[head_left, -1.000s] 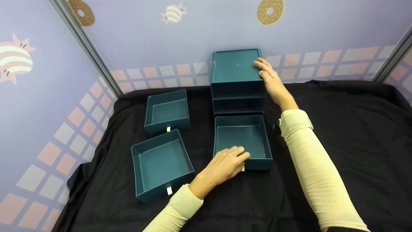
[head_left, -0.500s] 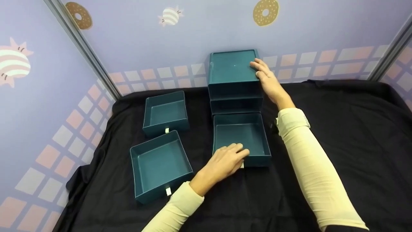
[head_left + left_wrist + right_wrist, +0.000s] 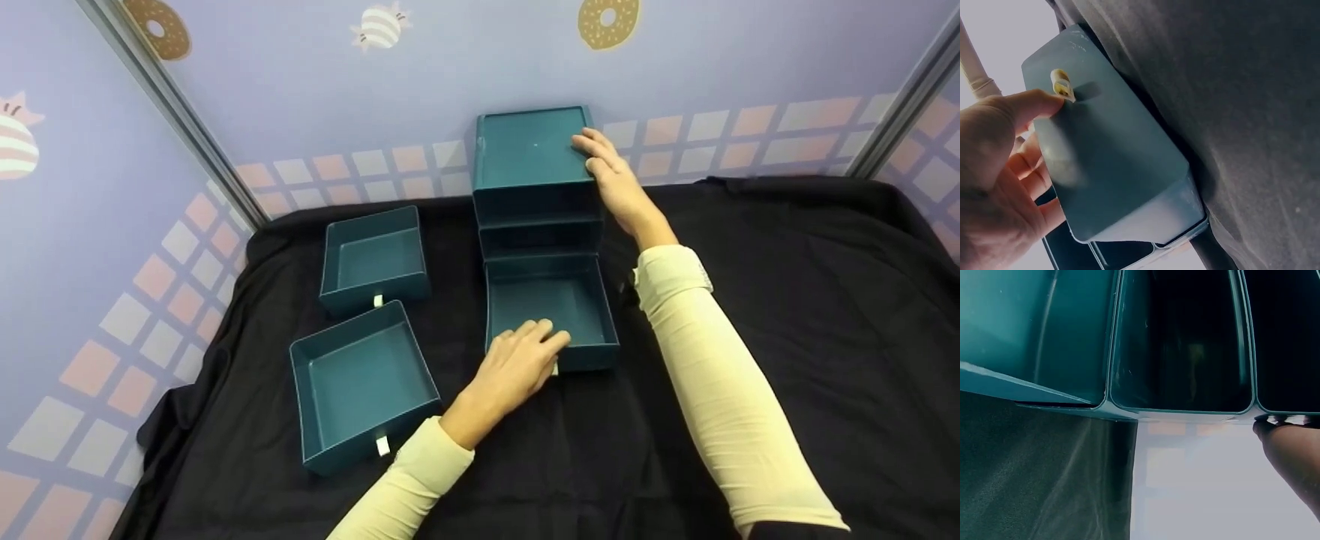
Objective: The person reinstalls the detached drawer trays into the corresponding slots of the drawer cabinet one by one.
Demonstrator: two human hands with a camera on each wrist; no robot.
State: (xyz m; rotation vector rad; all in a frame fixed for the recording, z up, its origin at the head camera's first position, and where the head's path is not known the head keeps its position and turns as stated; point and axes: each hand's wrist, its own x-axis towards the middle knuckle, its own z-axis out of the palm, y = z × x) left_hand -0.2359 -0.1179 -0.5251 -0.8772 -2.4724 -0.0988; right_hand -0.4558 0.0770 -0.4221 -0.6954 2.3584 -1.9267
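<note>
Lilac patterned walls (image 3: 450, 82) rise behind black cloth (image 3: 795, 300). From the head view, our left hand (image 3: 514, 364) grips the front wall of a teal drawer (image 3: 589, 357) that sits partly inside the lowest slot of the cabinet (image 3: 525, 161); our right hand (image 3: 616, 180) lies with fingers extended on its top right edge. Left of these we see a far loose drawer (image 3: 379, 255) and a near loose drawer (image 3: 367, 382). In the left wrist view, our thumb is at the pale tab (image 3: 1061, 84). From the right wrist, two dark slots show above the gripped drawer.

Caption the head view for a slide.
Left hand grips a rectangular teal plastic drawer partly inside a boxy teal plastic cabinet the right hand touches; two more teal drawers sit on black cloth.
</note>
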